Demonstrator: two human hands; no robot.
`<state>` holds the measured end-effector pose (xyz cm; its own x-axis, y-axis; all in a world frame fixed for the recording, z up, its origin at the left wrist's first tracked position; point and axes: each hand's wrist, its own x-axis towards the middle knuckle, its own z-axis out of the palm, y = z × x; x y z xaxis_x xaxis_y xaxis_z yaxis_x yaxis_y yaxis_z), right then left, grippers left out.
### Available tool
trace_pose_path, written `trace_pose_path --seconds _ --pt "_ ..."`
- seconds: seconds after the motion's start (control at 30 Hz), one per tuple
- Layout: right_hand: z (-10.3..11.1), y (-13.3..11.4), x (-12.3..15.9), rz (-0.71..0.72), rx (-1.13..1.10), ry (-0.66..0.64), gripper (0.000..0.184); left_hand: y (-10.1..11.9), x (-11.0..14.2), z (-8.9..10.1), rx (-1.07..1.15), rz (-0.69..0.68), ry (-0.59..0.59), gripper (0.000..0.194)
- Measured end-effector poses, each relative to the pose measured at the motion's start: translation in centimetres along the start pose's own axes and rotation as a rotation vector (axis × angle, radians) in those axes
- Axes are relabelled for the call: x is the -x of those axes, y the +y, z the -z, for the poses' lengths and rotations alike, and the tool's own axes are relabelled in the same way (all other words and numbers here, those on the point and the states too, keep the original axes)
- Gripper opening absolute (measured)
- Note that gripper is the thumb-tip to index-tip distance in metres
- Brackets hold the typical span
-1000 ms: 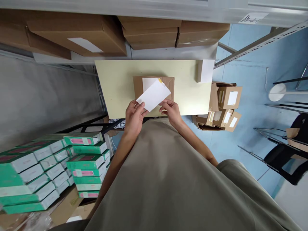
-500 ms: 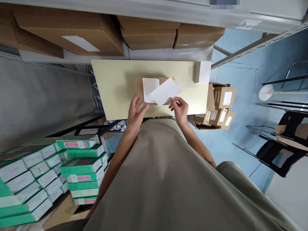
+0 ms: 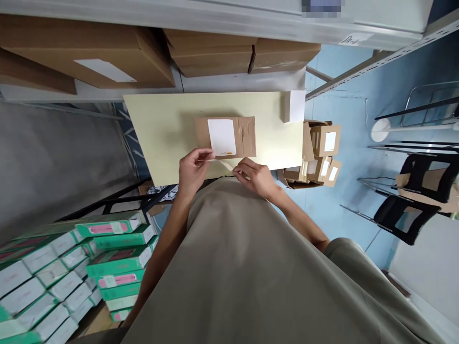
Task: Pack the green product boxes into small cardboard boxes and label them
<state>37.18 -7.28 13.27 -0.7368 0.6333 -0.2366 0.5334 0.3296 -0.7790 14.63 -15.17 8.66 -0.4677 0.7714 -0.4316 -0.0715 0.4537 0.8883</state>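
A brown cardboard box [image 3: 248,136] lies flat on the pale yellow board, with a white label [image 3: 221,136] stuck on its top and a small yellow mark near the label's lower edge. Just in front of the box, a white paper sheet [image 3: 225,165] appears as a thin, nearly edge-on strip stretched between my hands. My left hand [image 3: 194,172] pinches its left end between thumb and fingertips. At the other end, my right hand [image 3: 256,177] grips the paper with curled fingers.
The yellow board [image 3: 161,134] bears a white block-like box [image 3: 296,106] at its right corner. Large cartons [image 3: 215,59] line the shelf behind. Small boxes [image 3: 326,143] fill an open carton at right. Green-and-white boxes [image 3: 118,260] are stacked at lower left; black chairs [image 3: 405,215] stand right.
The white sheet, previously over the box in my right hand, has come down toward my body. My left hand, open before, now pinches it too. The box's label is uncovered.
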Motion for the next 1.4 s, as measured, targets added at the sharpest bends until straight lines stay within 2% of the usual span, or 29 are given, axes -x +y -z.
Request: trace_pose_path --seconds 0.2,0.37,0.57,0.77,0.97,1.07,1.27,1.4 --pt "0.1 0.6 -1.0 -0.024 -0.130 0.048 0.019 -0.5 -0.1 1.0 0.073 0.055 0.001 0.055" --pt "0.4 1.2 -1.9 -0.056 -0.178 0.051 0.018 -0.1 -0.2 1.9 0.060 0.046 -0.016 0.055" --pt "0.5 2.0 -3.1 -0.163 -0.310 0.061 0.030 0.4 0.0 2.3 0.044 0.030 -0.100 0.055" --pt "0.9 2.3 -4.2 -0.173 -0.425 0.013 0.042 -0.9 -1.4 1.4 -0.047 0.015 -0.079 0.044" --pt "1.2 2.7 -4.8 -0.200 -0.434 -0.036 0.051 -1.6 -2.4 1.1 -0.169 0.008 -0.111 0.033" --pt "1.1 3.8 -5.9 -0.241 -0.443 -0.041 0.049 -1.7 -3.1 1.1 -0.216 -0.004 -0.107 0.030" --pt "1.6 5.7 -9.7 -0.282 -0.361 -0.056 0.027 -1.7 -6.1 0.5 -0.306 -0.019 -0.109 0.027" --pt "2.1 6.3 -11.6 -0.275 -0.334 -0.064 0.025 -1.7 -8.0 0.2 -0.320 -0.014 -0.109 0.026"
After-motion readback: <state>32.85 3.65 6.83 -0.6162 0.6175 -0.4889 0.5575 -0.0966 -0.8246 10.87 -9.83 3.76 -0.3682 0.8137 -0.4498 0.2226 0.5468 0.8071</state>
